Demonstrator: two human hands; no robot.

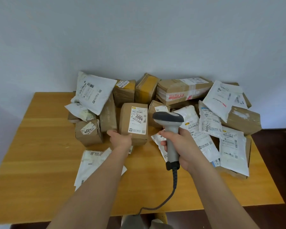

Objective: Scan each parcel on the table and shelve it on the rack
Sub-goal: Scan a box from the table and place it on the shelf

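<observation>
Nearest us, our right hand (177,146) wraps its fingers around the grey barcode scanner (171,129), its head pointing away from us. Our left hand (120,138) grips the near lower edge of the cardboard parcel labelled 2004 (134,123), which stands just beyond our fingertips on the wooden table (40,154).

A heap of parcels lies on the far half of the table (40,162), against the wall (139,38). The box labelled 2004 (133,123) stands at the heap's front, between a small box (88,132) to its left and the barcode scanner (170,128) to its right. The left hand (120,138) holds that box's near end; the right hand (182,146) grips the scanner. A flat mailer (92,164) lies nearer, under the left forearm. More mailers (233,151) lie right of the scanner.
</observation>
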